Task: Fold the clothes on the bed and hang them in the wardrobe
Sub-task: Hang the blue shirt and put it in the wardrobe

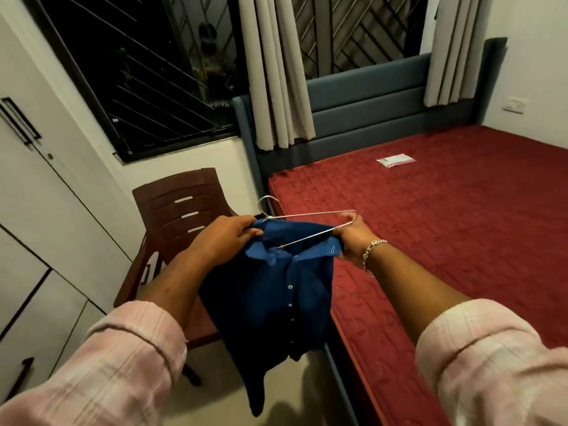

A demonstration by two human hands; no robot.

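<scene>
A dark blue buttoned shirt [270, 305] hangs in front of me between the chair and the bed. My left hand [224, 238] grips its collar on the left side. My right hand [350, 238] holds the right end of a thin metal hanger [307, 215] together with the shirt's right collar edge. The hanger's lower wire runs down into the neck opening, and its hook points up to the left. The white wardrobe [33, 192] stands at the left with its doors closed. The bed's red mattress [445, 229] lies to the right.
A brown plastic chair [181, 210] stands behind the shirt, between wardrobe and bed. A small white packet [396, 160] lies on the mattress near the blue headboard [362, 106]. Barred windows and beige curtains [276, 72] are behind.
</scene>
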